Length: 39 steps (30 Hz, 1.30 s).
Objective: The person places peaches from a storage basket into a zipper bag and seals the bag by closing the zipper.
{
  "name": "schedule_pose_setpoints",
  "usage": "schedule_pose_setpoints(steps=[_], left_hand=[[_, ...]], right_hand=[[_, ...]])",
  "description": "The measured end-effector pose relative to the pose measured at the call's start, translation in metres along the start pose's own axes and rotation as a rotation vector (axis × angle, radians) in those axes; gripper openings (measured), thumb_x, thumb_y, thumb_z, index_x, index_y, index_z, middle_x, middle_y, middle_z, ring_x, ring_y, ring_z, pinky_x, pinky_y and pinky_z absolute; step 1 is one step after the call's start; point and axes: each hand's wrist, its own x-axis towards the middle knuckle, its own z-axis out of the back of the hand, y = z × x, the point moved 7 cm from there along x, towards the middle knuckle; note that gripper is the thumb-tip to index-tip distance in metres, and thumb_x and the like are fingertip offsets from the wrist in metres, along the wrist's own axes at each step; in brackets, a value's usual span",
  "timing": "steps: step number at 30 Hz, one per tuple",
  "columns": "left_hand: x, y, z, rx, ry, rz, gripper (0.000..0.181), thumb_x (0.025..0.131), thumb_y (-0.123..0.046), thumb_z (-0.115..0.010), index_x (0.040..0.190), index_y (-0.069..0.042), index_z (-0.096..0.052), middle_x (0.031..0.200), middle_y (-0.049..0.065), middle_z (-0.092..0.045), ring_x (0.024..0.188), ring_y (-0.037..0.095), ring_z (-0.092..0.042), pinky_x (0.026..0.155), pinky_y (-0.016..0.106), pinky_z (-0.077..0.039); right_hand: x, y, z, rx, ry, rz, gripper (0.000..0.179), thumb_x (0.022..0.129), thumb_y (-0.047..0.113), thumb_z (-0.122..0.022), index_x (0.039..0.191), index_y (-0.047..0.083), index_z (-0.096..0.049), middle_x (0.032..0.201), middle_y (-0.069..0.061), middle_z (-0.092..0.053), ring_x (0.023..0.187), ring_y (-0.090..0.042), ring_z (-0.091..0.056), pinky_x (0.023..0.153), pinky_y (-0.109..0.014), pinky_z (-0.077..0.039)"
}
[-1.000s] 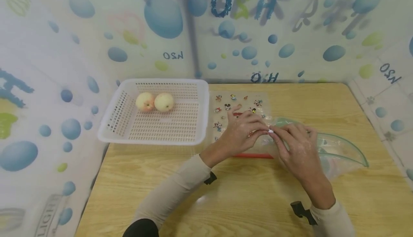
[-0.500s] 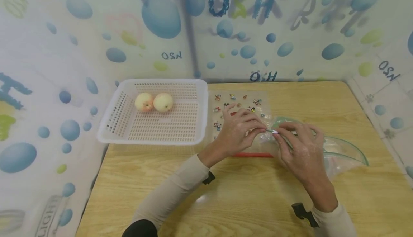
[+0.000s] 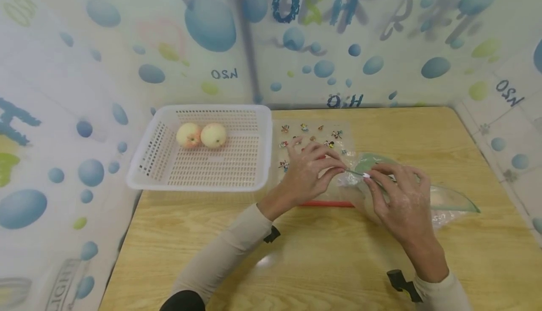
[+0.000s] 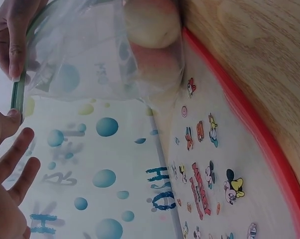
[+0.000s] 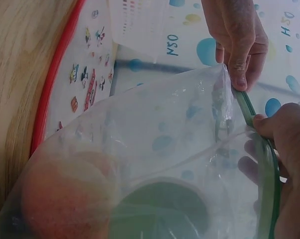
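A clear zip bag (image 5: pixel 154 119) with a green zip edge (image 4: pixel 18 97) is held up between both hands. Fingertips and thumb of my left hand (image 3: pixel 308 169) pinch one end of the zip. My right hand (image 3: pixel 402 195) pinches the zip farther along, at a small white slider (image 3: pixel 366 175). A short stretch of green zip runs between the two hands. Through the plastic, reddish-yellow apples (image 5: pixel 65 194) show at the bag's bottom in the right wrist view, near a round green patch (image 5: pixel 159 209). The right hand covers part of the bag in the head view.
A flat clear pouch with cartoon prints (image 3: pixel 336 134) and a red edge (image 3: pixel 326 203) lies under the left hand. To its left stands a white perforated basket (image 3: pixel 199 185) holding two apples (image 3: pixel 201 135). A patterned curtain (image 3: pixel 296 75) rises behind the wooden table (image 3: pixel 296 273).
The right hand has moved right along the zip with the white slider, and the left hand slightly left. More green zip shows between them.
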Motion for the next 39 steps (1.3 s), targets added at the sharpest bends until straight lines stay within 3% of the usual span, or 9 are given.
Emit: schedule_pose_setpoints(steps=[13, 25, 30, 34, 39], left_hand=[[-0.003, 0.007, 0.003, 0.002, 0.006, 0.024, 0.009, 0.096, -0.028, -0.072, 0.096, -0.025, -0.081, 0.114, -0.009, -0.070, 0.119, 0.014, -0.056, 0.113, 0.064, -0.009], [-0.006, 0.011, 0.005, 0.017, 0.003, 0.038, 0.009, 0.096, -0.027, -0.072, 0.095, -0.025, -0.081, 0.113, -0.010, -0.070, 0.117, 0.015, -0.056, 0.114, 0.063, -0.008], [-0.006, 0.013, 0.008, 0.025, -0.010, 0.039, 0.010, 0.095, -0.027, -0.072, 0.095, -0.024, -0.081, 0.110, -0.011, -0.071, 0.116, 0.015, -0.057, 0.114, 0.064, -0.008], [-0.007, 0.014, 0.011, 0.026, -0.017, 0.039, 0.008, 0.094, -0.027, -0.074, 0.095, -0.023, -0.082, 0.109, -0.011, -0.072, 0.117, 0.015, -0.058, 0.114, 0.065, -0.008], [-0.008, 0.016, 0.013, 0.031, -0.036, 0.039, 0.008, 0.093, -0.027, -0.076, 0.094, -0.022, -0.082, 0.108, -0.009, -0.072, 0.118, 0.019, -0.059, 0.114, 0.064, -0.010]], right_hand=[[-0.009, -0.009, 0.009, -0.039, -0.010, -0.007, 0.043, 0.103, 0.033, -0.056, 0.092, -0.005, -0.075, 0.102, -0.017, -0.069, 0.093, -0.041, -0.063, 0.088, -0.065, -0.036], [-0.016, -0.008, 0.028, -0.045, -0.193, 0.042, 0.038, 0.098, 0.028, -0.063, 0.082, -0.004, -0.075, 0.091, -0.017, -0.071, 0.078, -0.041, -0.064, 0.079, -0.062, -0.038], [-0.018, -0.008, 0.036, -0.061, -0.235, 0.049, 0.041, 0.098, 0.029, -0.063, 0.078, -0.006, -0.074, 0.089, -0.020, -0.070, 0.073, -0.044, -0.063, 0.078, -0.063, -0.037], [-0.019, -0.009, 0.041, -0.064, -0.264, 0.051, 0.041, 0.097, 0.028, -0.064, 0.077, -0.007, -0.074, 0.087, -0.021, -0.069, 0.070, -0.045, -0.061, 0.081, -0.061, -0.039], [-0.021, -0.010, 0.046, -0.067, -0.291, 0.050, 0.041, 0.096, 0.028, -0.064, 0.077, -0.007, -0.074, 0.087, -0.021, -0.068, 0.069, -0.046, -0.060, 0.092, -0.048, -0.039]])
